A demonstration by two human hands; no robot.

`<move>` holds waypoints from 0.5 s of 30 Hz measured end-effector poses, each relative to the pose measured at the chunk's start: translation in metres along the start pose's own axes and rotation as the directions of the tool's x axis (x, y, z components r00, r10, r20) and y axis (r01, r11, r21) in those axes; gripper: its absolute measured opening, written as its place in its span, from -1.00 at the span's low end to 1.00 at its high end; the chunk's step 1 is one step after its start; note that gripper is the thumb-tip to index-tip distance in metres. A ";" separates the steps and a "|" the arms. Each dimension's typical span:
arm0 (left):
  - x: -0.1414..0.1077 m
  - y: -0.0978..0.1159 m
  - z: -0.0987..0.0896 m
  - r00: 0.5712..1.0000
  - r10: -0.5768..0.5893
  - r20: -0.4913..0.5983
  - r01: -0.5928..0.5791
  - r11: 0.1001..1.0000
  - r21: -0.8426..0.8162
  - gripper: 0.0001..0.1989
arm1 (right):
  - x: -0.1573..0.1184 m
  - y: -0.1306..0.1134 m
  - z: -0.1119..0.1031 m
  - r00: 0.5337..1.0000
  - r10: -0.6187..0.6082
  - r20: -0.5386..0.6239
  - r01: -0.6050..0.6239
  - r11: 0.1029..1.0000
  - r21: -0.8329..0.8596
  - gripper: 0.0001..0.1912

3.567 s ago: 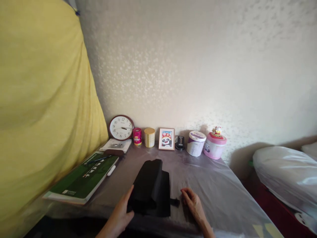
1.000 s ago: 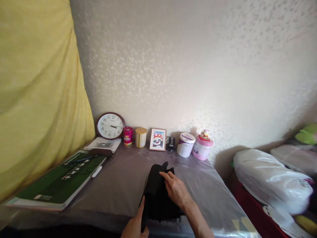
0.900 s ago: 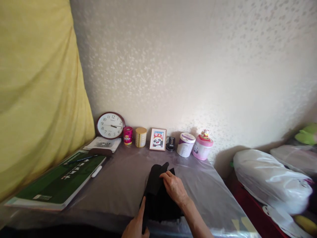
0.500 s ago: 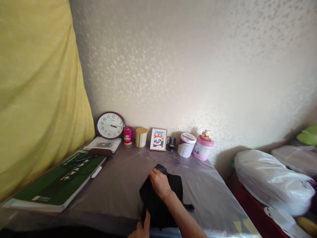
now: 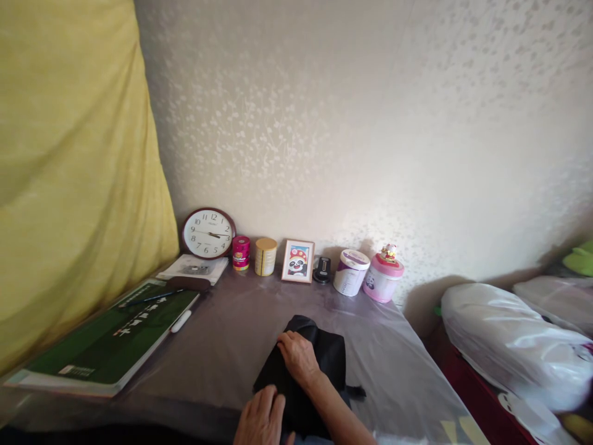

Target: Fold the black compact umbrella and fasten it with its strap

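Way off to the left of the panda picture frame (image 5: 298,261) there's a yellow curtain (image 5: 74,185), and coming back toward the frame from there, a big green book (image 5: 111,346) lies flat on the shiny grey table cover (image 5: 208,358). It's got a dark pen (image 5: 152,298) across it, a brown case (image 5: 185,283) at its far end, and a white marker (image 5: 181,321) right by its edge. Still left of the frame, further back: some papers (image 5: 204,267), a wall clock (image 5: 209,233) leaning on the wall, then a pink can (image 5: 241,253) and a yellow-lidded tin (image 5: 265,258).

In front of the frame, on your side of it, is a folded black fabric thing (image 5: 330,360) on the table. The left hand (image 5: 262,413) is curled at its near left edge, and the right hand (image 5: 298,357) sits on top with fingers bent over. The hands are apart from each other, and honestly I can't tell if either one is gripping or just pressing.

Right of the frame: a black gadget (image 5: 322,270), a purple and white tub (image 5: 351,273), a pink tub (image 5: 382,281) topped by a little figurine (image 5: 389,252), and way further right, a puffy white plastic bag (image 5: 514,340).
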State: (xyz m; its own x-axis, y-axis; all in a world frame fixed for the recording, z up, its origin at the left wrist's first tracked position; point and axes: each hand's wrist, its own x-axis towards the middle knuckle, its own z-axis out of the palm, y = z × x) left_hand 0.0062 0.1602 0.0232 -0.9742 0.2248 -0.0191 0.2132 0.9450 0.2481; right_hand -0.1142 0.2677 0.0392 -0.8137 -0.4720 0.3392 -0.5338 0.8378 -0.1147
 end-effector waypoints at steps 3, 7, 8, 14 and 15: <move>0.010 0.004 0.008 0.996 0.076 -0.051 -0.076 0.997 -0.010 -0.26 | -0.004 0.004 -0.005 0.999 -0.039 -0.026 0.042 0.994 0.103 -0.82; 0.018 0.015 0.039 0.977 0.018 -0.210 0.001 0.996 0.089 -0.26 | -0.018 0.012 -0.019 0.985 -0.159 -0.066 0.171 0.945 0.279 -0.79; 0.018 0.016 0.048 0.967 0.009 -0.255 0.015 0.996 0.092 -0.30 | -0.023 0.014 -0.021 0.979 -0.191 -0.074 0.205 0.931 0.301 -0.79; 0.024 0.021 0.077 0.861 0.009 -0.509 0.090 0.981 0.170 -0.42 | -0.029 0.033 -0.012 0.969 -0.229 -0.097 0.247 0.932 0.264 -0.75; 0.024 0.021 0.079 0.851 0.016 -0.526 0.095 0.979 0.182 -0.42 | -0.026 0.037 -0.009 0.971 -0.218 -0.098 0.236 0.938 0.254 -0.74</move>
State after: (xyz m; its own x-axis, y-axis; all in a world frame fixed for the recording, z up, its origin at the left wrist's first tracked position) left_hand -0.0069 0.2047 -0.0485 -0.8641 0.0811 0.4967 0.1300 0.9894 0.0647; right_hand -0.1107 0.3133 0.0343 -0.6515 -0.6136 0.4462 -0.7510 0.6048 -0.2647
